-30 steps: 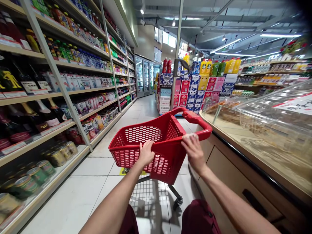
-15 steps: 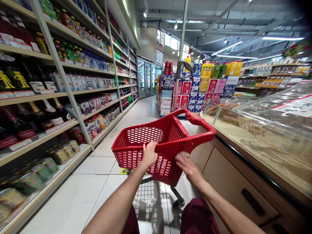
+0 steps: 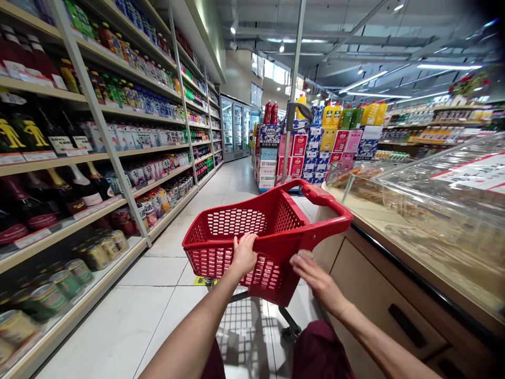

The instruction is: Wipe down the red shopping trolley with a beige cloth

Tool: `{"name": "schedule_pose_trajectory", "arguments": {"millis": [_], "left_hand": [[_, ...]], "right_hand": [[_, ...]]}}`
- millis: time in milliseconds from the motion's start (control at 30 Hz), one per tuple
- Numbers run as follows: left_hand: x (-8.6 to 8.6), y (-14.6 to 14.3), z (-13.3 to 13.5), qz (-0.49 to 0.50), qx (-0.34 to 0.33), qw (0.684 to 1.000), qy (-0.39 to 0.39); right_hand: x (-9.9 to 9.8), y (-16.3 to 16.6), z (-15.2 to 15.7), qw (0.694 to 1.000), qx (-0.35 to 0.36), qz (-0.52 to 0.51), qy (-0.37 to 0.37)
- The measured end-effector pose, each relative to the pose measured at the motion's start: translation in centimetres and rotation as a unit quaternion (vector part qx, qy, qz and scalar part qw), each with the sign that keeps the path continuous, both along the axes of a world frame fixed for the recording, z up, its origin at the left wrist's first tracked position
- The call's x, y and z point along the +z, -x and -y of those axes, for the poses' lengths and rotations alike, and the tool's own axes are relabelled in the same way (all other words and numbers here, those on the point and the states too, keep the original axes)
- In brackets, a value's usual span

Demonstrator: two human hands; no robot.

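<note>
Cart (image 3: 280, 246) side-on, on the floor (image 3: 138, 310) between shelves (image 3: 148, 150) and table (image 3: 365, 279). I have the left grip (image 3: 244, 256) curled over its near rim (image 3: 213, 243), probably to steady it; the right grip (image 3: 317, 281) hovers loosely spread by the rear end, contact unclear from here.

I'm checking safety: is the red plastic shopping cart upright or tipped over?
Upright. The red plastic shopping cart has its open top upward and a dark round wheel beneath.
</note>
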State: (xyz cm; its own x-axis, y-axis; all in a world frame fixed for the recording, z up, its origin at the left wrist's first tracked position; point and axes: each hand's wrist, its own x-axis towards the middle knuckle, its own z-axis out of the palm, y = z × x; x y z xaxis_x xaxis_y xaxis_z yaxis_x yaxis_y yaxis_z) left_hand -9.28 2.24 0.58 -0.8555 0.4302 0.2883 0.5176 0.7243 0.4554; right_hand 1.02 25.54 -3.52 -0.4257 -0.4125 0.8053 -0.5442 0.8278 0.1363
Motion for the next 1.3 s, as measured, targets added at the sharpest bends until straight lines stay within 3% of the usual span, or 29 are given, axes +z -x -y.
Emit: {"name": "schedule_pose_trajectory", "arguments": {"millis": [100, 167, 233, 300, 367, 467, 567, 633, 767, 833, 967, 1033, 1167, 1233, 1300], "left_hand": [[-0.2, -0.1, 0.0, -0.012, 0.003, 1.000, 0.002], [-0.2, -0.2, -0.1, -0.018, 0.008, 1.000, 0.002], [-0.2, -0.4, -0.2, -0.015, 0.007, 1.000, 0.008], [0.0, -0.5, -0.2, -0.008, 0.002, 1.000, 0.020], [0.1, -0.4, 0.1, -0.007, -0.016, 0.999, 0.035], [0.1, 0.0, 0.9, -0.019, -0.027, 0.998, 0.054], [-0.2, 0.6, 2.0, -0.029, 0.050, 0.996, 0.063], [-0.5, 0.8, 2.5, -0.032, 0.069, 0.995, 0.065], [-0.7, 1.0, 2.8, -0.033, 0.042, 0.996, 0.070], [-0.7, 1.0, 2.9, -0.027, 0.027, 0.997, 0.073], [-1.0, 0.8, 4.0, -0.030, 0.021, 0.996, 0.087], [-1.3, 0.7, 4.7, -0.037, 0.061, 0.994, 0.088], [-1.7, 0.4, 5.3, -0.028, 0.063, 0.995, 0.077], [-1.6, 0.4, 5.4, -0.016, 0.051, 0.996, 0.077], [-1.4, 0.5, 5.7, -0.006, 0.038, 0.996, 0.080]], "right_hand": [[3.3, 0.3, -1.6, 0.986, -0.072, -0.089, 0.120], [4.1, 0.9, -2.0, 0.974, -0.112, -0.128, 0.149], [2.6, 1.1, -1.2, 0.984, -0.099, -0.103, 0.106], [0.1, 0.8, 0.0, 0.998, -0.044, -0.038, 0.020], [-1.0, 0.2, 0.8, 1.000, 0.002, 0.004, -0.027], [1.0, 0.0, 0.5, 0.999, -0.012, -0.022, 0.030], [2.6, 0.9, 0.0, 0.991, -0.069, -0.072, 0.087], [0.8, 1.4, 0.4, 0.994, -0.074, -0.057, 0.055], [-4.1, 0.9, 2.4, 0.998, 0.013, 0.030, -0.051], [-3.5, 0.9, 3.0, 0.999, 0.028, 0.031, -0.017], [0.6, 2.5, 3.6, 0.995, -0.032, -0.032, 0.085], [0.1, 3.1, 4.2, 0.997, -0.045, -0.032, 0.062], [-4.2, 2.6, 6.2, 0.998, 0.000, 0.047, -0.034], [-4.1, 2.7, 7.3, 0.998, 0.020, 0.059, -0.026], [-2.1, 3.5, 8.3, 0.999, 0.029, 0.043, 0.009]]}}
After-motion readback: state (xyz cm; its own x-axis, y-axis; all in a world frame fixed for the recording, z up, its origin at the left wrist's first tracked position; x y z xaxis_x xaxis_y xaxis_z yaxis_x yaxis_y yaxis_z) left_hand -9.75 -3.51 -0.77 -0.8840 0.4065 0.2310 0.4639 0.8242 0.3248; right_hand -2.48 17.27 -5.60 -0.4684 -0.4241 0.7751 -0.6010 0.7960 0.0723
